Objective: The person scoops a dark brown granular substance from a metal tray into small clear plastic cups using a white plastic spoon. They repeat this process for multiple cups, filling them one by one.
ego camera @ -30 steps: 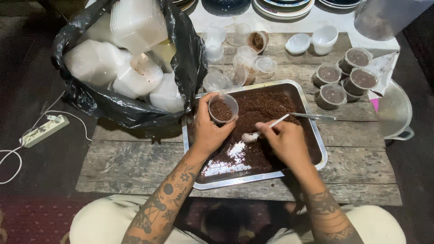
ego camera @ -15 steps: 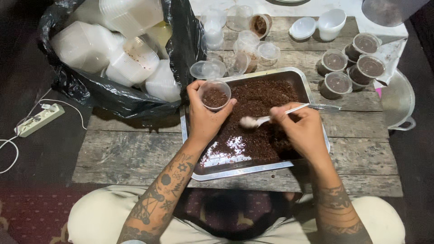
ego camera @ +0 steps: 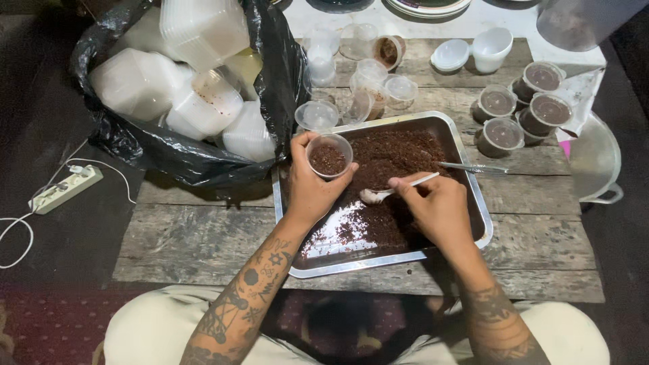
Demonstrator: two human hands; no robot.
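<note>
Your left hand [ego camera: 312, 191] is closed around a small clear cup [ego camera: 329, 155], fingers wrapped on its wall, holding it upright over the near-left part of the tray [ego camera: 469, 177]. The cup is partly filled with the dark brown crumb. Your right hand [ego camera: 439, 206] pinches the handle of a white spoon [ego camera: 389, 192]; its bowl points left, low over the crumb between your two hands, and whether it carries anything is hard to make out.

The tray sits on the wooden bench [ego camera: 196, 236], its near rim close to the bench edge by your lap. The near-left corner of the tray is scraped to bare metal; the rest is covered in crumb [ego camera: 395, 152]. A metal utensil [ego camera: 470, 167] lies on the crumb at the right side, just beyond your right hand. Bare bench lies left of the tray, up to a black bag [ego camera: 176, 152] of white containers that overhangs the far-left corner.

Past the tray, empty clear cups [ego camera: 368, 84] cluster just beside its far rim. To the right, four filled cups [ego camera: 520, 108] stand close together. Further back are a white cup [ego camera: 490, 49] and white lid [ego camera: 449, 55]; the plates at the top edge are cut off. A power strip [ego camera: 64, 189] lies on the floor at left.
</note>
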